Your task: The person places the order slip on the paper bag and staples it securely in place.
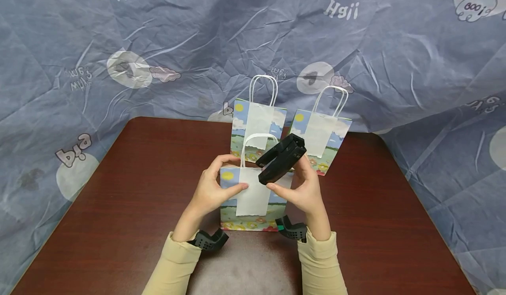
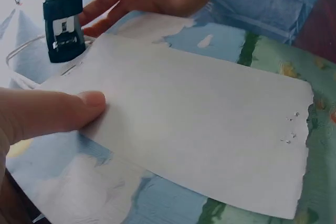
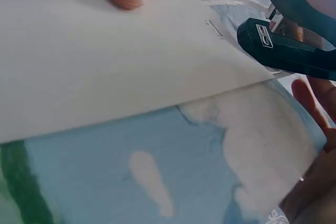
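The front paper gift bag (image 1: pixel 228 209), printed with sky and flowers, stands at the table's middle with a white sheet (image 1: pixel 253 200) on its face. My left hand (image 1: pixel 210 193) pinches the bag's upper left edge, thumb on the white sheet. A black stapler (image 1: pixel 281 159) is held in my right hand (image 1: pixel 308 194) above the bag's upper right, beside the white handle (image 1: pixel 243 152). In the right wrist view the stapler (image 3: pixel 286 51) has its jaws apart at the sheet's top edge, where a staple (image 3: pixel 214 29) shows. Small staple marks (image 2: pixel 290 128) dot the sheet's bottom end.
Two similar bags stand behind, one at centre-left (image 1: pixel 240 123) and one to the right (image 1: pixel 340 130), each with a white sheet and upright handles. They are on a dark red-brown table (image 1: pixel 118 207). A wrinkled blue cloth (image 1: pixel 189 44) hangs behind it.
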The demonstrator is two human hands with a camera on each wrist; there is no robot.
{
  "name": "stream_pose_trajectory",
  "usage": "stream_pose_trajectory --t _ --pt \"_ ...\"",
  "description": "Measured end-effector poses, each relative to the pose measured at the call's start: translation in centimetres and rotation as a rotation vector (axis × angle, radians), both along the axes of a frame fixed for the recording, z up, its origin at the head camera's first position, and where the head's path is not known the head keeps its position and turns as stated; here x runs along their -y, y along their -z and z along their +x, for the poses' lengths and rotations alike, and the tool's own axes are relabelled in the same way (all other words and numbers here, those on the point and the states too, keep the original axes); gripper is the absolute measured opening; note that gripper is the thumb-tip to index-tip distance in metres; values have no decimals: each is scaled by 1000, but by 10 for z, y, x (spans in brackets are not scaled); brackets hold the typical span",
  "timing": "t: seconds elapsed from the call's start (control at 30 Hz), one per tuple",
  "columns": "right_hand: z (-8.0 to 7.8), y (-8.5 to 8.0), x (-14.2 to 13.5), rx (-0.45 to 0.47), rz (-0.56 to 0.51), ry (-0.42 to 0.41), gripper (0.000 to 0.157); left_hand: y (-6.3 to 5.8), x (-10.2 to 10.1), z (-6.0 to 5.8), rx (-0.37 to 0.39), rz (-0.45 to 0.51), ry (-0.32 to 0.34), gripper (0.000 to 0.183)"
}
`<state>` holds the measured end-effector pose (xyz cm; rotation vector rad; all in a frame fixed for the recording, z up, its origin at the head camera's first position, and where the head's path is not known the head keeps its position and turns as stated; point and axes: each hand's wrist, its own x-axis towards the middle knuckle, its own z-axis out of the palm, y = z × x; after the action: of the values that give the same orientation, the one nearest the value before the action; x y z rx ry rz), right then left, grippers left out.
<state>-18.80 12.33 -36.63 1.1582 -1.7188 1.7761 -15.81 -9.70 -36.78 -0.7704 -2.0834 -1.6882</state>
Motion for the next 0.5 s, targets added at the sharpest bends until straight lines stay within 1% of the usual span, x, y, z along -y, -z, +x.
stream_pose_trajectory --t 0.13,0.2,0.37,0.43,0.5 --pt "1 1 -5 -8 10 35 73 -1 2 0 18 -32 -58 58" --pt "0 1 -7 -12 19 48 72 0 3 -1 17 -43 -89 57" --pt "-2 -1 -10 1 32 13 70 20 9 -13 16 -48 -174 60" --pt "-3 0 -11 7 43 17 71 30 11 -19 13 -50 -211 64" --pt "-4 0 -12 10 49 28 71 33 13 -22 1 -42 -227 66"
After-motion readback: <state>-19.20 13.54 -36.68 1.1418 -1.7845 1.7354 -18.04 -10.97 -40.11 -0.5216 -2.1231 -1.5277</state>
